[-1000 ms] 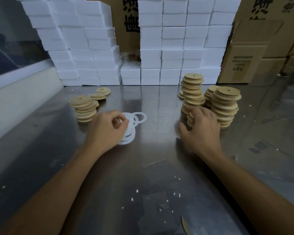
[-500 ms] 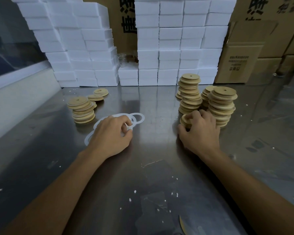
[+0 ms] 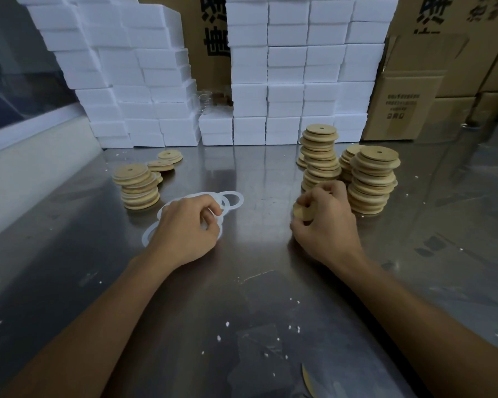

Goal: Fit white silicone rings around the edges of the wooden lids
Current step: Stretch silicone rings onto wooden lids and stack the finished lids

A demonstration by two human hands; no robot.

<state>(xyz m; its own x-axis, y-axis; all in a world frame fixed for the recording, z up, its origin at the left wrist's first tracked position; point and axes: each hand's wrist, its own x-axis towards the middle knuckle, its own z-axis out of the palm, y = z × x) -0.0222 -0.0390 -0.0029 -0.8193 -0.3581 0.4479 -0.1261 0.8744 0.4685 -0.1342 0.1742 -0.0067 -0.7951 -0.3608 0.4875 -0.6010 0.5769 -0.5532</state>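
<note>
My left hand (image 3: 189,228) lies over a loose pile of white silicone rings (image 3: 233,200) on the steel table, fingers curled and pinching a ring. My right hand (image 3: 325,222) grips one round wooden lid (image 3: 303,211), held on edge just above the table in front of the tall lid stacks (image 3: 373,179). Another tall stack of lids (image 3: 320,156) stands behind it. A shorter stack of lids (image 3: 137,186) stands left of the rings, with two or three flat lids (image 3: 167,159) behind it.
White foam boxes (image 3: 285,81) are piled along the back of the steel table (image 3: 259,297). Cardboard cartons (image 3: 408,104) stand at the back right. A low white wall (image 3: 26,162) borders the left side. White crumbs dot the near table surface.
My right hand has drawn one lid away from the base of the stacks and lifted it on edge. My left hand has slid down over the rings, spreading them leftward.
</note>
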